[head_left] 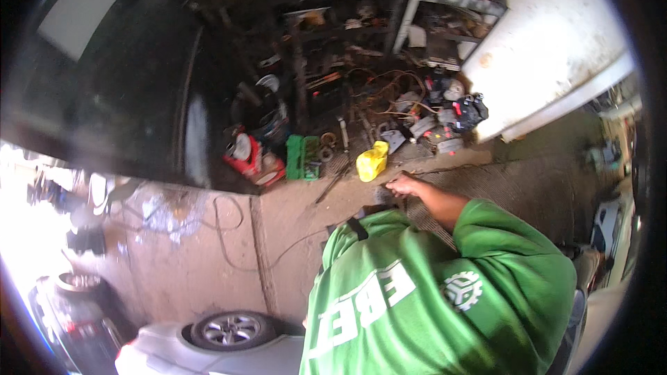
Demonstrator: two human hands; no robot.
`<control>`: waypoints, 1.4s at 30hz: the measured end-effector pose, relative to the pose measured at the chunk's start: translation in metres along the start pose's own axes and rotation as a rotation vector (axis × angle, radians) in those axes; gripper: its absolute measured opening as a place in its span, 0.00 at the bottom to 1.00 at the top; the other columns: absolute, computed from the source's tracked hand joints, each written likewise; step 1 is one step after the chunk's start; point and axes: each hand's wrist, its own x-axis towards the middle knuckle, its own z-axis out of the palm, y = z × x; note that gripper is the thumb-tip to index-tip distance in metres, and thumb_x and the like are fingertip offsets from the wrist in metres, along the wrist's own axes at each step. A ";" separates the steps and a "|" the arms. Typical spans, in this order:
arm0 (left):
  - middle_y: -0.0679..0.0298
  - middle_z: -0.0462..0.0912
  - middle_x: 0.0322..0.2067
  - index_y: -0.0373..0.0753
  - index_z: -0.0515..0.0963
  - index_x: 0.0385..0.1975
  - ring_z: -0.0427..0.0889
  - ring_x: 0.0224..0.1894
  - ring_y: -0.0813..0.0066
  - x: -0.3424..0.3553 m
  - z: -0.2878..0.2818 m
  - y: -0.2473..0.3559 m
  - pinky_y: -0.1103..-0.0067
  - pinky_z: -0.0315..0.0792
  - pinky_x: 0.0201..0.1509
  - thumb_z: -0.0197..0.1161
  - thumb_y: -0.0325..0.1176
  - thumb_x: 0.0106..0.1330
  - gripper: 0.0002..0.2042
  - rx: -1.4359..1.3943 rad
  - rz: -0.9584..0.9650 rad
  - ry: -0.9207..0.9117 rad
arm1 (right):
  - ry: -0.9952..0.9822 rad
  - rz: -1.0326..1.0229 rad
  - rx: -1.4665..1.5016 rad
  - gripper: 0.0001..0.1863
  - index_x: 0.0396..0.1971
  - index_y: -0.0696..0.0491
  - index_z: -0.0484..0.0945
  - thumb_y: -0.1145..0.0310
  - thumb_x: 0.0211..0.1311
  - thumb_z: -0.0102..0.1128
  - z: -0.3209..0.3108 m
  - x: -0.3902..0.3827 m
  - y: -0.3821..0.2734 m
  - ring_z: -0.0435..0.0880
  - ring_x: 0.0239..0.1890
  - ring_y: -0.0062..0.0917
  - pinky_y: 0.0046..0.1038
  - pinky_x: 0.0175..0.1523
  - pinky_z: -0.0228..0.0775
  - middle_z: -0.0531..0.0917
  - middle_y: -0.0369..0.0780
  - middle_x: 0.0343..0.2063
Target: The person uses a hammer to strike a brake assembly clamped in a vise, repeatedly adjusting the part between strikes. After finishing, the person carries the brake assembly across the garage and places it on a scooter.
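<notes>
My right hand (401,184) reaches out low over the floor from a green short sleeve. Its fingers look drawn together near a small dark grey item (382,195); what they hold, if anything, is too small to make out. Just beyond the hand a crumpled yellow bag or cloth (373,162) sits on the floor. To its left lie a dark thin rod (332,182) and an open green case (303,158) with small parts. My green shirt (417,264) fills the lower middle. My left hand does not show.
A red and white container (254,160) lies beside a dark cabinet (125,90). Cluttered shelves (347,35) stand at the back, with cables and grey wheel-like parts (438,128) below. A thin cable (229,250) crosses the floor. A silver car's wheel (233,331) shows at lower left.
</notes>
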 end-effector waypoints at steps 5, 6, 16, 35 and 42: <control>0.48 0.85 0.46 0.28 0.77 0.52 0.87 0.37 0.57 0.003 -0.029 0.021 0.66 0.82 0.43 0.60 0.38 0.72 0.18 -0.414 -0.159 0.036 | -0.014 -0.208 -0.087 0.20 0.50 0.53 0.83 0.53 0.69 0.59 0.013 -0.003 0.011 0.79 0.37 0.24 0.33 0.41 0.72 0.85 0.38 0.39; 0.48 0.85 0.46 0.28 0.76 0.53 0.87 0.37 0.56 0.006 -0.029 0.025 0.65 0.82 0.43 0.60 0.37 0.72 0.18 -0.450 -0.124 0.027 | -0.008 -0.196 0.024 0.17 0.46 0.52 0.84 0.55 0.67 0.61 0.016 -0.004 0.015 0.78 0.34 0.24 0.33 0.38 0.70 0.84 0.37 0.36; 0.55 0.87 0.38 0.29 0.79 0.44 0.86 0.32 0.68 -0.007 -0.082 0.082 0.73 0.80 0.36 0.61 0.39 0.74 0.16 -0.561 0.097 0.082 | -0.056 -0.034 -0.298 0.17 0.52 0.56 0.81 0.65 0.67 0.61 0.104 0.048 -0.101 0.88 0.40 0.38 0.48 0.41 0.80 0.85 0.46 0.41; 0.51 0.85 0.38 0.27 0.77 0.47 0.84 0.36 0.62 0.135 -0.252 0.154 0.69 0.78 0.39 0.64 0.42 0.70 0.20 -0.340 -0.043 0.407 | -0.362 -0.738 -0.753 0.26 0.37 0.58 0.86 0.46 0.61 0.65 0.556 0.176 -0.610 0.88 0.27 0.33 0.39 0.36 0.79 0.87 0.45 0.24; 0.51 0.86 0.36 0.28 0.79 0.44 0.84 0.35 0.62 0.255 -0.376 0.226 0.68 0.78 0.40 0.65 0.42 0.69 0.19 -0.354 -0.034 0.408 | -0.691 -0.920 -0.802 0.26 0.46 0.56 0.85 0.48 0.61 0.64 0.794 0.125 -0.781 0.87 0.48 0.41 0.38 0.54 0.77 0.87 0.51 0.44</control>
